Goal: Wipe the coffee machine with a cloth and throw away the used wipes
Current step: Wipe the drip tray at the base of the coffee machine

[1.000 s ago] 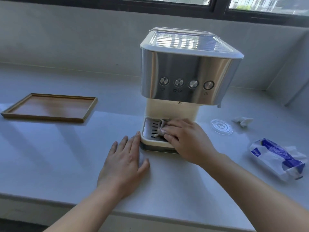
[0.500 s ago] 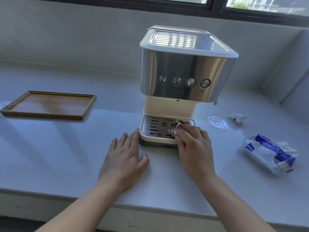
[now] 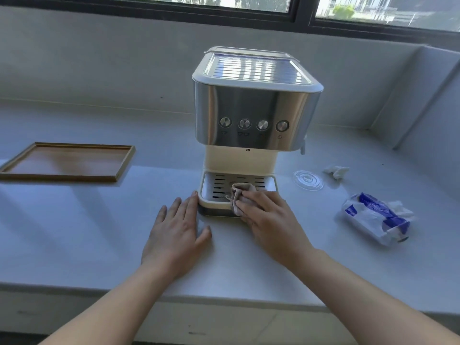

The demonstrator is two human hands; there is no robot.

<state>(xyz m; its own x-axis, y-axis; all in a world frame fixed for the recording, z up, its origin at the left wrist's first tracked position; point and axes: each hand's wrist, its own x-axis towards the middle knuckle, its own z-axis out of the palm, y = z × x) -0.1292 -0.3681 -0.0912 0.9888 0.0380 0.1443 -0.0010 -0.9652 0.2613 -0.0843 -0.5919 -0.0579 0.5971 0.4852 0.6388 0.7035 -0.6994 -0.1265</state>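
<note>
Sliding leftward from the right side of the drip tray [image 3: 214, 185], the right hand [image 3: 271, 220] now grips the bunched cloth [image 3: 242, 197] over the tray's front rim, at the foot of the coffee machine [image 3: 256, 108]. The left hand [image 3: 178, 235] lies flat and relaxed on the counter [image 3: 74, 220], its fingertips just beside the tray's corner. A crumpled wipe [image 3: 336, 171] lies on the counter to the right.

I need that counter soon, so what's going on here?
A person is wiping the coffee machine. The right hand holds a crumpled cloth against the front of the drip tray. The left hand lies flat on the counter beside the tray. A used wipe lies off to the right, not yet thrown away, near a pack of wipes.
</note>
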